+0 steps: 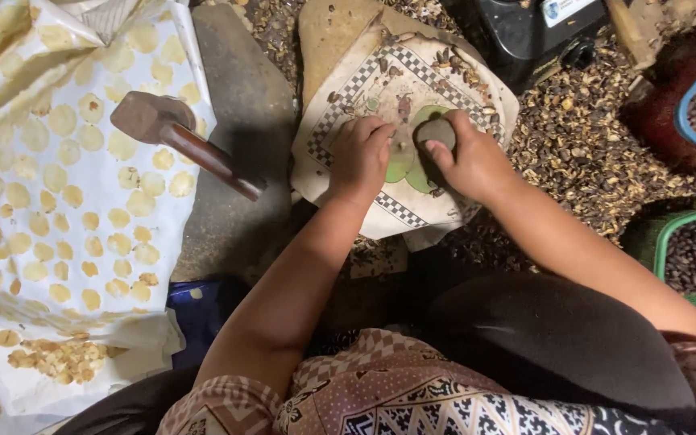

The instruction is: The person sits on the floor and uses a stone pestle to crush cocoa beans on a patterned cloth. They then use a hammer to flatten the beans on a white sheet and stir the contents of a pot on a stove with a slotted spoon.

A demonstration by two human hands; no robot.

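Head view, looking straight down. Right hand [477, 161] is clamped around a small grey stone [437, 130], pressing it onto a printed cloth [364, 80] with a checkered border, spread over a flat slab [324, 32]. Left hand [362, 155] rests on the same cloth just beside the stone, fingers curled together; whether they pinch anything cannot be told. A wooden-handled hammer [179, 133] lies well to the left, on a grey stone block [235, 193]. Flattened pale discs [66, 161] cover a white sheet further left. Broken shells [582, 137] litter the ground on the right, near two baskets [690, 250] of dark seeds.
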